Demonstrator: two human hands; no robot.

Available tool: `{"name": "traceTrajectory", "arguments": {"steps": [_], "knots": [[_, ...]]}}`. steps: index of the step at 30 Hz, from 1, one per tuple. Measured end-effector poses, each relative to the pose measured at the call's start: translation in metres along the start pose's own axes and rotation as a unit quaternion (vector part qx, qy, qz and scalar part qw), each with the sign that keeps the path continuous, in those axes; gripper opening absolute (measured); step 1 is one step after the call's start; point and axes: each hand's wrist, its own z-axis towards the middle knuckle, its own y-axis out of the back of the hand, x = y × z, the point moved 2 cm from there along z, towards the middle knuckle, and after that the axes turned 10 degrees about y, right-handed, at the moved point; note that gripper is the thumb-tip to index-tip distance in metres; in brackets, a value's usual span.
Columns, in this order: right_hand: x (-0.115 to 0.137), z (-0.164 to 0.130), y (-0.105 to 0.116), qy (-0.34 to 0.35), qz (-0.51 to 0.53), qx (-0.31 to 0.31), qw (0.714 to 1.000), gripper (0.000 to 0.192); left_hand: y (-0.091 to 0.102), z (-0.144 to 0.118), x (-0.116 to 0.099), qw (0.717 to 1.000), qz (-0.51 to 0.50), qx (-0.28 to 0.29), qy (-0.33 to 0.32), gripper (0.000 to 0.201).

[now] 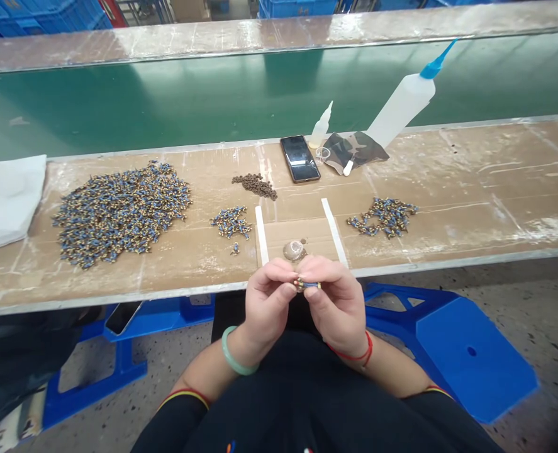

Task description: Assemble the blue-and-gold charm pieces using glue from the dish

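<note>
My left hand (270, 296) and my right hand (338, 303) meet just off the table's front edge. Between their fingertips lies a tiny blue-and-gold piece (311, 285), perhaps a miniature figure. The right thumb and forefinger pinch its blue part. The left fingers close at its other end, partly hiding it. Just beyond the hands, a clear shiny blob (294, 250) sits on a cardboard patch between two white strips. Similar blue-and-gold pieces form a large heap (122, 211) at left, a small group (231, 222) nearer the middle and another pile (386, 217) at right.
Small brown discs (256, 185) lie mid-table. Behind stand a phone (300, 158), a small dropper bottle (321, 126), a camouflage-patterned packet (354, 151) and a large white bottle (404, 107). A green conveyor belt (203, 104) runs beyond. Blue stools (472, 352) flank me below the table.
</note>
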Motion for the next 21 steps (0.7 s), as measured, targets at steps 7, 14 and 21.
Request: {"name": "traceTrajectory", "arguments": {"steps": [7,14,21], "knots": [[0.001,0.000,0.001,0.020,-0.038,0.002,0.999,0.020,0.000,-0.005,-0.002,0.996,0.061,-0.026,-0.059,0.003],[0.001,-0.003,-0.004,0.004,-0.031,-0.063,0.997,0.013,0.009,-0.014,0.003,0.968,0.185,-0.002,-0.169,0.023],[0.001,0.000,-0.013,-0.040,0.010,-0.093,0.995,0.006,0.015,-0.012,-0.001,0.910,0.301,0.006,-0.285,0.038]]}}
